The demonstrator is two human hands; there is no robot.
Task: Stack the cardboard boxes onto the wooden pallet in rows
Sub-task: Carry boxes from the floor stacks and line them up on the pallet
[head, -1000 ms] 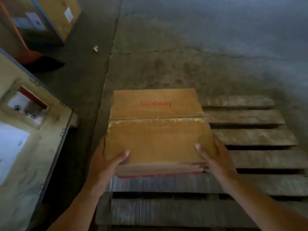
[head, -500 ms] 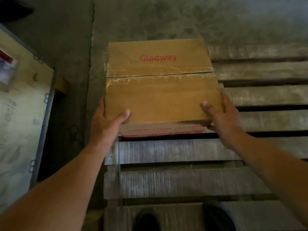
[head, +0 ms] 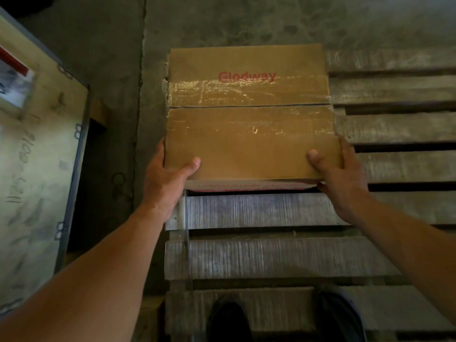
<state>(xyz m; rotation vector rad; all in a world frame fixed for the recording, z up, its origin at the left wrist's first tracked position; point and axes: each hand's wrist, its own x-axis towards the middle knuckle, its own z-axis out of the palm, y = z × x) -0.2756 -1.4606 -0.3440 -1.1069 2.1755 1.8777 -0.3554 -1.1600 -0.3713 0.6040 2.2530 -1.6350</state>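
Cardboard box sits at the far left corner of the wooden pallet. I see the left hand gripping its near-left corner, thumb on top; the right hand grips the near-right corner likewise.

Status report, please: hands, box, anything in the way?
Hands: left hand grips near-left corner, right hand near-right. Load: cardboard box over wooden pallet, far-left corner. Nearby: shoes on near slats, apart from box.
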